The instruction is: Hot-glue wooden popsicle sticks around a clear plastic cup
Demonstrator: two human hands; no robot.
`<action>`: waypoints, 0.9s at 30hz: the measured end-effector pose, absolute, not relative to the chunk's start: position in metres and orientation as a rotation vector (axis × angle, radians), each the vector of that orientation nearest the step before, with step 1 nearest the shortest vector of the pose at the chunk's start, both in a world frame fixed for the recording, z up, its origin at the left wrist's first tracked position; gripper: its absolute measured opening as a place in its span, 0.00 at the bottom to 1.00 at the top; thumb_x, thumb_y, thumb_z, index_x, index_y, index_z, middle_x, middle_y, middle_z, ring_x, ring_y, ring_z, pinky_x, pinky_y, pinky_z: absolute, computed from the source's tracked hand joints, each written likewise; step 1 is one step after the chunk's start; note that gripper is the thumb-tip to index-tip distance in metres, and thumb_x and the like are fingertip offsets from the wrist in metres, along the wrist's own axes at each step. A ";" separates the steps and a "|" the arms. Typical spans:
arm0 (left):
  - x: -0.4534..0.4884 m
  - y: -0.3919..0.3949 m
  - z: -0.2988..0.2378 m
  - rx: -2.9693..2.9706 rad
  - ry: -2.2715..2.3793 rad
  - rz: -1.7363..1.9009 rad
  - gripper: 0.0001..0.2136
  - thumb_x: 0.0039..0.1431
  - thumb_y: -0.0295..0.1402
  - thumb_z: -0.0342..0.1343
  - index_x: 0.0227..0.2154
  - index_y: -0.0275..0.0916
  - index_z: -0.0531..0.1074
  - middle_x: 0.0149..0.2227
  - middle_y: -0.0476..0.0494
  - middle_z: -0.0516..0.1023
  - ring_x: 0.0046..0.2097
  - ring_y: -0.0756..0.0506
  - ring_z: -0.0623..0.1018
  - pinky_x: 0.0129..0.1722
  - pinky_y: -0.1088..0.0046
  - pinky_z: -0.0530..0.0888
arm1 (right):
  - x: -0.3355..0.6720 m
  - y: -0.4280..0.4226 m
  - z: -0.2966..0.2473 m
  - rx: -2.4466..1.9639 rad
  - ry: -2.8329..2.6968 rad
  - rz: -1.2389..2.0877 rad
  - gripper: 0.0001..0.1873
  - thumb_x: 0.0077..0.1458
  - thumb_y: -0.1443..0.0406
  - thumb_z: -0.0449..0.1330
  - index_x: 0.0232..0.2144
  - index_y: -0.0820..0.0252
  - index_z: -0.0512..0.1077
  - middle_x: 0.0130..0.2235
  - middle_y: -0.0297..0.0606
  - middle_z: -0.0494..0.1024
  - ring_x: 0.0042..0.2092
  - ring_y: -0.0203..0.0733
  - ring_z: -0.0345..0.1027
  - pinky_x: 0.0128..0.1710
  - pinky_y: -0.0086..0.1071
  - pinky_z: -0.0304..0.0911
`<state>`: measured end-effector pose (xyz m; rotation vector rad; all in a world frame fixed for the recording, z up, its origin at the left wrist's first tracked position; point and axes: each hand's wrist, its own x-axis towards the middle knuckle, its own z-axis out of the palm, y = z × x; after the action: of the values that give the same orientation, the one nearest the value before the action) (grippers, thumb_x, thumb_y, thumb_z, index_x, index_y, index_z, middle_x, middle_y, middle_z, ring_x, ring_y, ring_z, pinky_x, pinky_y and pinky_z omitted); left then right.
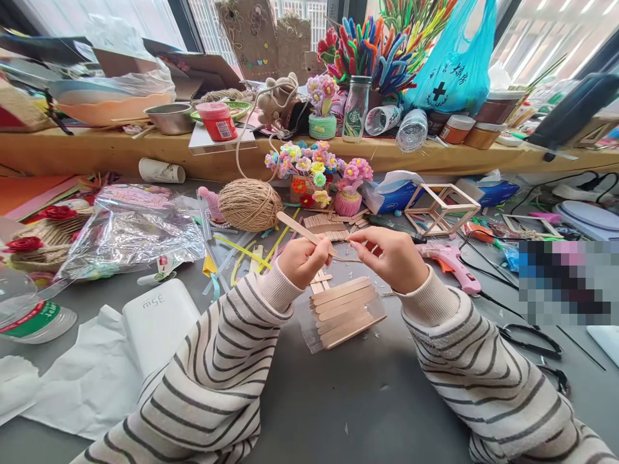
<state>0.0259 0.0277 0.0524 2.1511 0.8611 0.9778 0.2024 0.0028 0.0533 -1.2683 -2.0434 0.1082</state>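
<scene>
My left hand (300, 263) is closed round a wooden craft stick (293, 224), which slants up and to the left out of the fingers. Close beside it, my right hand (394, 258) has thumb and fingertips pinched together; what they hold, if anything, is too small to make out. A thin brown strip shows between the two hands. Below them lies a panel of craft sticks (338, 308) set side by side, partly over a clear plastic sheet (305, 322). More loose craft sticks (325, 227) are heaped just beyond my hands.
A pink glue gun (454, 265) with a black cord lies right of my right hand, scissors (529, 341) nearer. A twine ball (250, 205), pipe-cleaner flowers (309, 169) and a stick cube frame (442, 209) stand behind. A white power bank (162, 322) lies left.
</scene>
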 end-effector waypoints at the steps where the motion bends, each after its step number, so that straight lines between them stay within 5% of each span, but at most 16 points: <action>1: 0.026 0.028 0.052 2.142 0.852 0.972 0.20 0.57 0.35 0.37 0.12 0.37 0.62 0.15 0.50 0.62 0.21 0.53 0.65 0.23 0.77 0.63 | 0.202 0.003 0.053 -1.266 -2.041 0.113 0.08 0.51 0.68 0.53 0.31 0.63 0.71 0.31 0.39 0.77 0.25 0.32 0.66 0.26 0.27 0.62; 7: 0.026 0.029 0.050 2.004 0.854 0.887 0.17 0.57 0.37 0.40 0.30 0.33 0.71 0.24 0.47 0.73 0.17 0.56 0.64 0.19 0.79 0.65 | 0.203 0.003 0.053 -1.266 -2.011 0.126 0.06 0.49 0.69 0.52 0.30 0.62 0.69 0.30 0.37 0.75 0.23 0.31 0.63 0.26 0.26 0.61; 18: 0.026 0.038 0.040 2.004 0.921 0.914 0.20 0.57 0.48 0.37 0.22 0.37 0.62 0.15 0.55 0.59 0.14 0.55 0.62 0.15 0.78 0.61 | 0.212 0.013 0.049 -1.521 -2.052 0.067 0.05 0.50 0.65 0.46 0.25 0.58 0.59 0.21 0.34 0.66 0.23 0.36 0.59 0.25 0.28 0.52; 27: 0.021 0.046 0.035 2.262 0.981 1.020 0.16 0.60 0.37 0.37 0.25 0.37 0.66 0.18 0.53 0.59 0.18 0.54 0.61 0.20 0.77 0.62 | 0.219 0.017 0.044 -1.646 -2.010 -0.027 0.17 0.56 0.59 0.46 0.18 0.58 0.59 0.18 0.32 0.62 0.21 0.35 0.55 0.23 0.29 0.46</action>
<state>0.0209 0.0463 0.0345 2.2616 0.9810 1.0195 0.2195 0.0173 0.0444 -1.6456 -2.0096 -0.0274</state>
